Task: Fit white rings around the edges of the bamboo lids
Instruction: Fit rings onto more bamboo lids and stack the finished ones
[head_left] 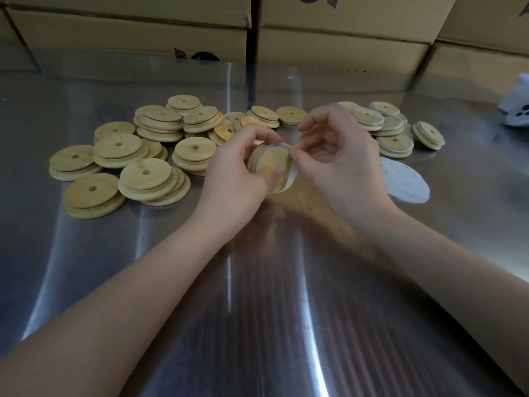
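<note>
A person's left hand (234, 167) is holding a bamboo lid (276, 164) tilted on edge over the steel bench (257, 282), its grip curled round the rim. The right hand (337, 159) is pinching a white ring (286, 146), partly seated round the lid, at its upper edge. Bare lids (137, 156) are lying heaped to the left, ringed lids (383, 124) to the right.

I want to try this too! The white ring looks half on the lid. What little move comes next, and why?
Probably the right hand stretches the ring over the top of the lid: it hugs the lower rim, but a loop stands free where pinched.
</note>
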